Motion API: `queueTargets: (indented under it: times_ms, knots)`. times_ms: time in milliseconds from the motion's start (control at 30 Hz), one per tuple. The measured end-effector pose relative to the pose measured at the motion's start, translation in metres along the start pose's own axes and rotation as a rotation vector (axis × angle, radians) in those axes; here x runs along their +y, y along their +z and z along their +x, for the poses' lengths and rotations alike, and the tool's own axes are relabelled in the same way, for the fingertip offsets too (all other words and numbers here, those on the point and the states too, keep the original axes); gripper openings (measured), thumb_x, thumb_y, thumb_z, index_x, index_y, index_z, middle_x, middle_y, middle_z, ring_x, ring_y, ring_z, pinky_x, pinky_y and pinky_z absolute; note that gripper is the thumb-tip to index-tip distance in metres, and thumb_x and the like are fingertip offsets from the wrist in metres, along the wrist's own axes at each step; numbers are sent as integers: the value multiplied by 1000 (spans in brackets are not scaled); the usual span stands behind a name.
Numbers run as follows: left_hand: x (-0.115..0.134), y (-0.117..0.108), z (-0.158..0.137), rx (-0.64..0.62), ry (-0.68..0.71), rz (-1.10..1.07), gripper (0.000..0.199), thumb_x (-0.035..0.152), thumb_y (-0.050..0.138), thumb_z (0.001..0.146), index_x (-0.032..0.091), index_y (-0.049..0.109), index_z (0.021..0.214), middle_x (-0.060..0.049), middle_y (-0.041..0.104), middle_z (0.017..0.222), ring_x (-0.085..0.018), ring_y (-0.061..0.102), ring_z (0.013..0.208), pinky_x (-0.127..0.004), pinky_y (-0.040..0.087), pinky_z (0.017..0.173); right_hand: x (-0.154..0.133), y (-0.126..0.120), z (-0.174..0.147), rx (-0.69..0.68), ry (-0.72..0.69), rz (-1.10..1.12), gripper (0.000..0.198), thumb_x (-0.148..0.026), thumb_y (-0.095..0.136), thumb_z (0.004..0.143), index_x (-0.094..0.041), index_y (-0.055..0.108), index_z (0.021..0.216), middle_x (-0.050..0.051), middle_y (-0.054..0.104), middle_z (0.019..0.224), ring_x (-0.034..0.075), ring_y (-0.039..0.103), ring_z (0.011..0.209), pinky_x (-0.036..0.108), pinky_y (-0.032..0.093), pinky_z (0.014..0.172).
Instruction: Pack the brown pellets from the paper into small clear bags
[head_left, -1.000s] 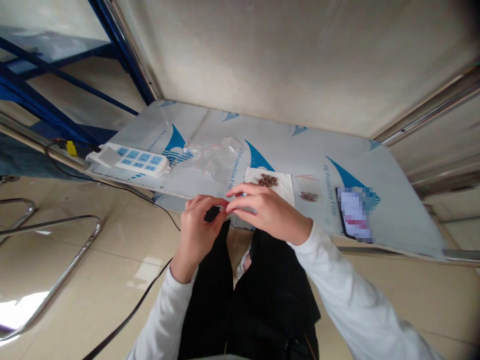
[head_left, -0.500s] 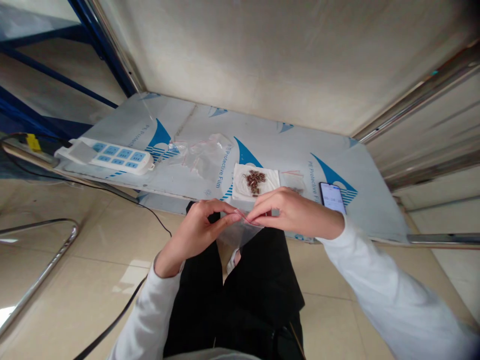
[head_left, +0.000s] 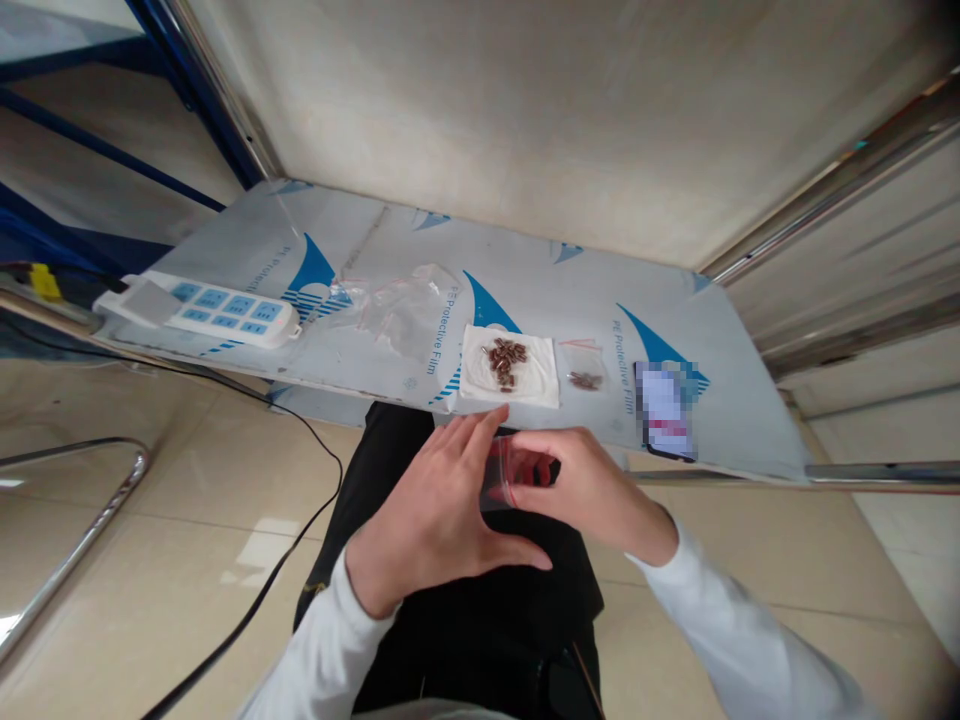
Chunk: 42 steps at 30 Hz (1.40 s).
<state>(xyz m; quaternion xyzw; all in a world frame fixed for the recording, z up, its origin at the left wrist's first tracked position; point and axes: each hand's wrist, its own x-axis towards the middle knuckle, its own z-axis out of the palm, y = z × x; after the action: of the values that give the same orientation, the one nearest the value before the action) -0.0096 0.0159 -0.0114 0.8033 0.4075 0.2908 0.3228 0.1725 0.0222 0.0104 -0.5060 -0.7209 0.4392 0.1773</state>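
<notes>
- Left hand point(head_left: 442, 510): spread wide, thumb well apart from the fingers, palm turned toward the bag. No closed grip on anything visible; can't tell if the fingers touch the film.
- Right hand point(head_left: 589, 490): thumb and fingers nearly closed on the red-lined mouth of a clear bag point(head_left: 493, 480). Other fingers curl behind the film.
- That bag is between the two hands, over the lap point(head_left: 480, 620), just off the near edge of the table point(head_left: 360, 215). Its left part is hidden by the left hand.
- White paper point(head_left: 478, 388) lies beyond the hands, near table edge. Pile of brown pieces point(head_left: 507, 360) on it, a few strung toward the near side.
- Small clear packet point(head_left: 582, 358) just right of the paper, red line at its far end, more brown pieces at its near end.
- Phone point(head_left: 664, 412) right of the packet, flat, screen up, pixelated.
- Loose clear film point(head_left: 409, 312) lies left of the paper, crumpled.
- Power strip point(head_left: 225, 312) at the left end, along the near edge. Black cable point(head_left: 337, 480) runs below on the floor side.
</notes>
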Motion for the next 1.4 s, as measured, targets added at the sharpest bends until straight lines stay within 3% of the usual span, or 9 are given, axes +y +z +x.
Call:
queueTargets:
  times_ms: [133,200,300,433,833,967,1067,1167,1400]
  knots:
    - [-2,22,3,28,-124,-16,35,23,71,72,20,55,103,-7,66,96,-23,63,89,-35,52,79,-4,1,-5,29,-20,-24,6,-23,66,80,-20,62,85,-3,67,71,12,60,62,22,46,59]
    - [-9,27,2,71,-182,-45,22,23,67,75,21,56,94,-3,65,85,-19,63,79,-31,51,71,13,-2,4,104,-17,47,12,-28,61,85,-21,59,95,-1,68,77,13,63,68,23,48,62]
    - [-20,28,0,141,-244,-85,22,32,67,78,22,56,94,-1,64,80,-16,62,74,-28,50,69,60,-7,36,425,33,-40,16,-30,62,84,-19,57,94,3,65,83,14,63,72,26,49,66]
    - [-29,26,-2,131,-294,-93,24,36,67,78,22,56,94,0,64,78,-16,62,72,-28,49,67,112,-2,84,416,71,-343,25,-18,69,74,-16,63,98,8,61,99,17,61,80,32,49,80]
    - [-41,23,-4,154,-308,-98,23,36,67,78,21,58,93,-1,66,80,-16,64,72,-26,49,64,121,2,109,437,94,-436,21,-3,56,72,-19,68,81,5,68,85,18,63,80,31,48,79]
    - [-43,24,11,214,-279,-112,22,33,69,76,20,57,90,0,65,77,-14,63,70,-26,49,66,104,-4,99,512,104,-351,15,-8,58,76,-16,69,81,7,71,82,19,66,78,32,52,79]
    - [-43,28,28,296,-240,-137,24,30,70,74,20,56,91,0,64,78,-14,62,70,-26,49,70,64,-4,74,646,12,18,11,-22,62,81,-16,67,88,7,73,86,18,69,76,31,56,75]
    - [-38,32,41,350,-180,-196,25,24,69,73,20,54,93,-1,65,83,-15,63,74,-27,49,72,19,2,45,609,-102,254,12,-26,66,81,-19,67,90,5,73,90,18,70,82,30,57,76]
    - [-19,35,46,357,-127,-331,22,13,62,71,21,54,90,-2,66,87,-16,64,78,-27,49,72,-11,12,21,553,-246,-246,10,-18,62,86,-24,69,90,3,71,86,18,66,77,32,54,73]
